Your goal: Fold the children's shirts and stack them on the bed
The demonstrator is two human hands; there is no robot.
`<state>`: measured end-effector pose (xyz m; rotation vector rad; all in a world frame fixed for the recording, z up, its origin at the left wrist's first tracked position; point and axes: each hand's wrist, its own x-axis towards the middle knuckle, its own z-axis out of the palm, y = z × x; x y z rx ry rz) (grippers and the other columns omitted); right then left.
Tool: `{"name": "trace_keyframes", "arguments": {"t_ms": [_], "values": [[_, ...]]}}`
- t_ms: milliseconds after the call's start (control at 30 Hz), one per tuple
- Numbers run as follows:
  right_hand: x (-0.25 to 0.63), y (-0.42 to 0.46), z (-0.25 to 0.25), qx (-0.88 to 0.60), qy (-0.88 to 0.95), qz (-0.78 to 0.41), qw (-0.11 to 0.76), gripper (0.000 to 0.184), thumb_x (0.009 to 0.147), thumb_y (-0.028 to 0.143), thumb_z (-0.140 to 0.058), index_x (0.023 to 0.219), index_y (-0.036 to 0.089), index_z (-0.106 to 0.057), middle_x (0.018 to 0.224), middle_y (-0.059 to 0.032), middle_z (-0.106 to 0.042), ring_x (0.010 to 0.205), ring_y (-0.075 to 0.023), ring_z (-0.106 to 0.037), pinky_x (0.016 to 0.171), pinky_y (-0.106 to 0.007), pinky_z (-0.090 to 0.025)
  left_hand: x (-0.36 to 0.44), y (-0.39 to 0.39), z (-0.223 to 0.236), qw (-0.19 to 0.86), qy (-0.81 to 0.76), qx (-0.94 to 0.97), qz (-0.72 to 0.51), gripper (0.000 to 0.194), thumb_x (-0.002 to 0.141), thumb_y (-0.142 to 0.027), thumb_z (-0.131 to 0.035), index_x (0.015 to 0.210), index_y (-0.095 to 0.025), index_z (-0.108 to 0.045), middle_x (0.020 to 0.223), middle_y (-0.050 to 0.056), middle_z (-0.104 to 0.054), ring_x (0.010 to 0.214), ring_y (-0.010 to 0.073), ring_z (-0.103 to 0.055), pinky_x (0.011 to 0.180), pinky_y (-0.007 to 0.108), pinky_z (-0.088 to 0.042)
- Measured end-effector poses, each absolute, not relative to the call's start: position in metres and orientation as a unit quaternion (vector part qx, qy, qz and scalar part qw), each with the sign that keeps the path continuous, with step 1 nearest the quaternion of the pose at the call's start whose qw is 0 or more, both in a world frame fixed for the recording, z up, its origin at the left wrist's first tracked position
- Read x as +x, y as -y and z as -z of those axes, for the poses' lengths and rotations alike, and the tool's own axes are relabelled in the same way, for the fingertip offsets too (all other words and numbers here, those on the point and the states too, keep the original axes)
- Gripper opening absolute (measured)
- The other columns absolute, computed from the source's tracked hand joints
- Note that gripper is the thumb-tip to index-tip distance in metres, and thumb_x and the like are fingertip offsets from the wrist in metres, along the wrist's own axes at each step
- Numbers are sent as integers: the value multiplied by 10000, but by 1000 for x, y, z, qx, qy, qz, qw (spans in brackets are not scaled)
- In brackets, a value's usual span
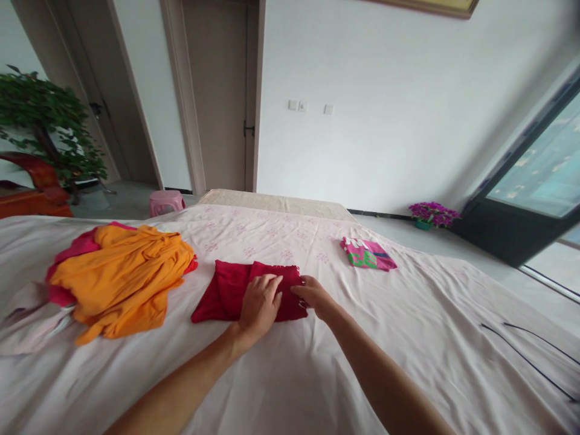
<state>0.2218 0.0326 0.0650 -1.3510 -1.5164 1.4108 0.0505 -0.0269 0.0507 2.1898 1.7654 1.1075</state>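
A red shirt, partly folded, lies flat on the bed sheet in front of me, with white print along its right end. My left hand rests on the middle of the shirt with its fingers stretched over the cloth. At the right edge, my right hand pinches the fabric between thumb and fingers. Farther right sits a folded pink garment with green and white lettering. To the left is a loose heap of clothes, an orange garment on top and dark pink cloth beneath.
A pale patterned sheet covers the wide surface. Pale cloth lies beside the heap. Black cords run over the right side. Beyond stand a pink stool, a leafy plant and purple flowers.
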Motion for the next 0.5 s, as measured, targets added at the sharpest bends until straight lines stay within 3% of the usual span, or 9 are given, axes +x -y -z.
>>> {"name": "trace_keyframes", "arguments": {"t_ms": [67,167,267,333,400,500], "values": [[203,-27,-83,-473,533,-594,373,236,632,273,-648,831,153,-607,621,16,-611,519,-116,-548,496,-226,-410,48,29,-61,183,-568,677,-430,399,935,-317,-462,1287,-188,-597,1273,128,-639,1214,260,-560,1072,467,-414],[165,-24,-108,-423,505,-601,453,449,625,253,-656,1055,158,-571,705,26,-632,573,-127,-581,521,-232,-450,28,24,-82,435,-532,520,-508,515,955,-509,-379,1313,-178,-545,1288,133,-637,1157,253,-622,969,432,-508],[122,-24,-125,-389,539,-616,423,561,676,260,-655,1212,192,-503,724,54,-602,572,-125,-576,494,-230,-448,-12,17,-97,607,-474,342,-539,611,902,-647,-407,1318,-212,-510,1123,95,-710,889,230,-714,740,385,-581],[100,-25,-129,-361,569,-632,383,514,721,264,-643,1214,196,-517,774,42,-607,612,-121,-589,527,-236,-469,-42,15,-96,643,-451,291,-546,571,866,-588,-538,1276,-190,-542,1016,83,-730,787,213,-712,685,353,-576],[90,-25,-124,-366,576,-628,374,442,755,261,-628,1182,184,-548,822,24,-612,666,-116,-601,582,-242,-484,-69,16,-87,640,-465,281,-543,528,808,-419,-682,1255,-169,-557,952,73,-735,732,191,-699,659,311,-562],[96,-20,-105,-423,590,-576,375,357,778,243,-591,1129,177,-591,815,19,-608,678,-116,-585,614,-252,-482,-94,21,-67,601,-541,281,-518,655,731,-245,-747,1335,-203,-498,946,52,-731,653,156,-675,574,262,-526]]}}
